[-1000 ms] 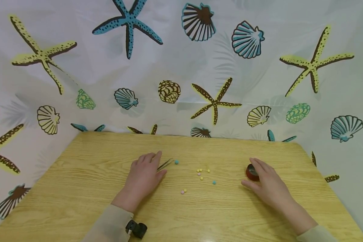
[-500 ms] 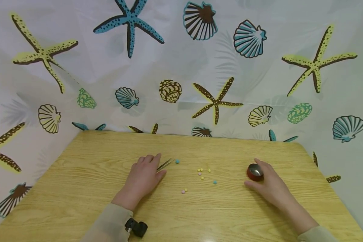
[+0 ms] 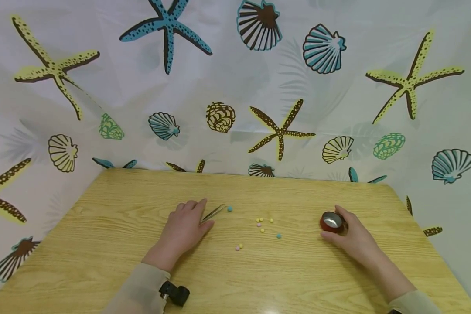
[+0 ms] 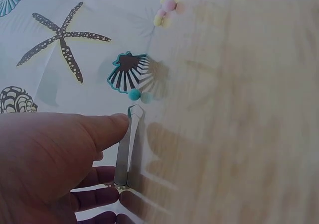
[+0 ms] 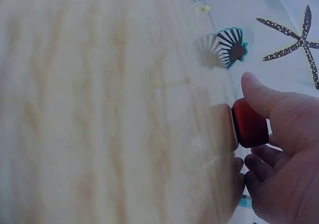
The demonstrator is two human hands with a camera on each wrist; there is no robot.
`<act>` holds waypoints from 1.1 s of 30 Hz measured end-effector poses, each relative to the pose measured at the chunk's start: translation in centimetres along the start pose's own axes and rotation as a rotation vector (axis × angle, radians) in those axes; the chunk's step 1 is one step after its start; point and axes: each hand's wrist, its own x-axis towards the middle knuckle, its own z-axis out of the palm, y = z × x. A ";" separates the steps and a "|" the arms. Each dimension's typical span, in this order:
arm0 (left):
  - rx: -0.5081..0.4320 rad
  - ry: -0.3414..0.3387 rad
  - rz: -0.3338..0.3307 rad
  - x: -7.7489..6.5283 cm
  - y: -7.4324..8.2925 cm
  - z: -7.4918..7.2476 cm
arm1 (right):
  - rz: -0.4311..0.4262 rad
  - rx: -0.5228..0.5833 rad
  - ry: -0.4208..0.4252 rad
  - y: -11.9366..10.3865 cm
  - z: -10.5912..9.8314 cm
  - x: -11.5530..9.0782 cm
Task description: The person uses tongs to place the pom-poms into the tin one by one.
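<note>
Tweezers of silver metal lie on the wooden table, between the thumb and forefinger of my left hand. In the left wrist view the thumb overlaps the tweezers near their tips, and the other fingers spread by the back end. A blue bead lies just beyond the tips. To the right, a small round red cup with a silvery inside stands mouth up. My right hand is spread around its right side, thumb at the near side, forefinger behind; the lower fingers hang loosely beneath it in the right wrist view.
Small beads lie scattered mid-table: several yellow ones, a pink one, another blue bead, and a pink bead beside a yellow one nearer the front. A shell-and-starfish cloth hangs behind the wooden table.
My right hand has drawn back a little to the right, uncovering the cup's mouth. The left hand has shifted slightly left beside the tweezers, which stay where they lay.
</note>
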 end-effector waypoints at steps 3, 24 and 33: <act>-0.033 -0.007 -0.012 0.1 -0.3 0.1 | -0.001 0.017 -0.011 0.3 -0.2 0.1; -0.211 0.033 -0.033 0.8 -2.2 1.6 | -0.018 0.076 -0.009 0.9 -0.1 0.5; -0.214 0.046 -0.038 0.7 -2.2 1.7 | 0.018 0.073 -0.005 1.0 -0.2 0.5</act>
